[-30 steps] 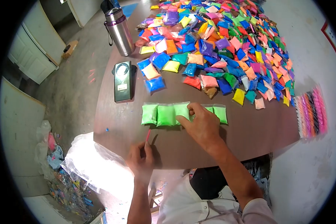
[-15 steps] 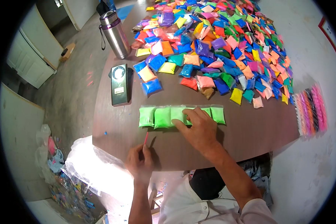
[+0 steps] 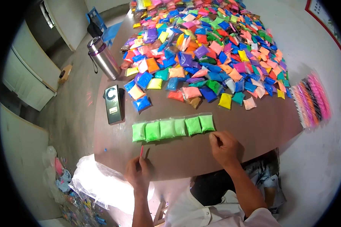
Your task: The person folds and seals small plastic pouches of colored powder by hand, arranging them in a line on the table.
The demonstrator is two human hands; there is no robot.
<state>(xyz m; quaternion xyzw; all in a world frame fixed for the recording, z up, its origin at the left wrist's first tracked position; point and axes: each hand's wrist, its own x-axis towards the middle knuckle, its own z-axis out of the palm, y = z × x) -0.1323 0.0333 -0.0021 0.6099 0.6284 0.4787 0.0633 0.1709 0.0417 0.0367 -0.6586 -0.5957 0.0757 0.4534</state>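
Note:
A row of several bright green packets (image 3: 167,128) lies across the brown table (image 3: 250,128), side by side in clear wrapping. My left hand (image 3: 137,170) pinches a thin pink stick (image 3: 141,151), whose tip points up toward the leftmost packet without touching it. Just below the right end of the row, my right hand (image 3: 225,148) rests near the table with its fingers curled. Whether anything small is inside those fingers is hidden.
A large pile of colourful packets (image 3: 208,49) covers the far side. A steel flask (image 3: 104,58) and a dark boxy device (image 3: 113,104) stand at the left. Pink, orange and black twisted strips (image 3: 312,99) lie at the right edge. Clear plastic (image 3: 102,181) hangs lower left.
My right hand has left the green packets and moved right and down, its fingers now curled. The view has shifted, showing more of the far pile. The left hand still holds the pink stick.

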